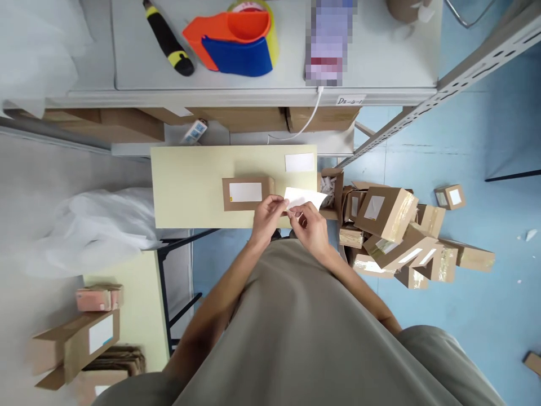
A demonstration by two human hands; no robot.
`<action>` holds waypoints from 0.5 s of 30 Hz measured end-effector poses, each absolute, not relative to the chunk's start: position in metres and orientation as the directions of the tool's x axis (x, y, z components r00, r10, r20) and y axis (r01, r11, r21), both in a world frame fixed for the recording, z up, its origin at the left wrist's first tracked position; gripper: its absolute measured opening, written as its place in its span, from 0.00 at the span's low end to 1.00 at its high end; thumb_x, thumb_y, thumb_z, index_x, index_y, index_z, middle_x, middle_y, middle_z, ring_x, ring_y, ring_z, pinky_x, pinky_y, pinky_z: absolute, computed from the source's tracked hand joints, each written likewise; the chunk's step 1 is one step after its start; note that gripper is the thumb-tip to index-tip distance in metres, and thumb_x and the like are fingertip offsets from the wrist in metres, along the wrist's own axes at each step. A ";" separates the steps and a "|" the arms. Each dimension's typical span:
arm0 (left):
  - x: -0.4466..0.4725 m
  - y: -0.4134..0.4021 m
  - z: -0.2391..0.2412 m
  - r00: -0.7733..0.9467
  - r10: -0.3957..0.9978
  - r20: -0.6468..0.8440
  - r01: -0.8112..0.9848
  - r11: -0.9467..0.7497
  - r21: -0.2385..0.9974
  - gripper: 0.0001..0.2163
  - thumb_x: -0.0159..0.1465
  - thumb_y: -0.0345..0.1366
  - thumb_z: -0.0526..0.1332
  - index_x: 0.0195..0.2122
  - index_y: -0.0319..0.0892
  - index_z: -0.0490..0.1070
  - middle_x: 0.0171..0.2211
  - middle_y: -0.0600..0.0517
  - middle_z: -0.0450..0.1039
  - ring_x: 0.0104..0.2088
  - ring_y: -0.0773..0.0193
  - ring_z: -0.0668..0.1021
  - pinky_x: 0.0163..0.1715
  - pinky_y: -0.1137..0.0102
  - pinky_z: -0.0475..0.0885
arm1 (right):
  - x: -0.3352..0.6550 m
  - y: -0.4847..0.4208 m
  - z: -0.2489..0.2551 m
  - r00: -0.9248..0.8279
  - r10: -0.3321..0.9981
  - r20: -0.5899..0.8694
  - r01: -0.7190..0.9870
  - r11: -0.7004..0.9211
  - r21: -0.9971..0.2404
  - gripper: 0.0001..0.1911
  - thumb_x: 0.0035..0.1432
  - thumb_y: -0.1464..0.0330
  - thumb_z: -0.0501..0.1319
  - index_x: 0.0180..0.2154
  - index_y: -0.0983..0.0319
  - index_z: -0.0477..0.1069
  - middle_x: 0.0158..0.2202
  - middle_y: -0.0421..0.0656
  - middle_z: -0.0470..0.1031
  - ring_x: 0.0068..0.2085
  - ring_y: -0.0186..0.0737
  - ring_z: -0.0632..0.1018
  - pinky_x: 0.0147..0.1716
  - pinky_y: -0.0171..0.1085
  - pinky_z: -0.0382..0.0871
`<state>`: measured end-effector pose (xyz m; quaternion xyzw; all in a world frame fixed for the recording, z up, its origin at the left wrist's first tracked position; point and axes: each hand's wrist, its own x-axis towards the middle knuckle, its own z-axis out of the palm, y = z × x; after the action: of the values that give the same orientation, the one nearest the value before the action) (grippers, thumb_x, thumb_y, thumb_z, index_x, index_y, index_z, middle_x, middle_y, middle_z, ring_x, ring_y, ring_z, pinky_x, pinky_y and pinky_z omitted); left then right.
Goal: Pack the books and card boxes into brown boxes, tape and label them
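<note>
Both my hands are pinching a white paper label (307,197) at its near left corner, above the front edge of the pale yellow table (190,186). The fingers of my left hand (267,217) are closed at that corner, close to the box. My right hand (311,226) is closed there too, fingertips almost touching the left ones. Just left of the label lies a small brown cardboard box (270,185) with a white label on its top. A second white label (300,162) lies flat near the table's far right corner.
A shelf (291,56) behind the table carries an orange-and-blue tape dispenser (239,53), a black-and-yellow knife (167,39) and a blurred device with a white cable (315,110). Boxes are piled (384,211) on the floor at right. Plastic wrap (101,220) lies left.
</note>
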<state>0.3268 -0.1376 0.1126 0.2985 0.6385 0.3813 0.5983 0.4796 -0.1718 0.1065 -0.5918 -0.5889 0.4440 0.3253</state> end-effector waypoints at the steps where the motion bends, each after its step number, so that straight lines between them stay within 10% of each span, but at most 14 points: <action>1: 0.316 -0.139 0.111 -0.131 0.838 -0.530 -0.071 0.525 0.848 0.22 0.59 0.57 0.76 0.39 0.46 0.74 0.32 0.55 0.76 0.38 0.60 0.82 0.47 0.60 0.85 | 0.472 -0.173 0.106 -0.108 0.983 -0.152 0.412 -0.095 -0.906 0.14 0.77 0.55 0.62 0.49 0.56 0.82 0.45 0.45 0.80 0.30 0.37 0.78 0.36 0.39 0.74; 15: 0.141 -0.148 0.105 -0.197 0.826 -0.528 -0.197 0.494 0.847 0.21 0.58 0.56 0.75 0.38 0.48 0.71 0.36 0.52 0.80 0.43 0.57 0.85 0.45 0.61 0.86 | 0.388 -0.144 0.095 0.140 0.918 -0.372 0.201 -0.394 -0.897 0.23 0.64 0.44 0.70 0.41 0.58 0.83 0.40 0.43 0.83 0.28 0.36 0.76 0.32 0.39 0.74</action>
<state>0.1415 -0.1481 0.1046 0.2466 0.6375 0.4385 0.5835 0.3884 -0.1439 0.0945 -0.6660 -0.4198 0.5036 0.3557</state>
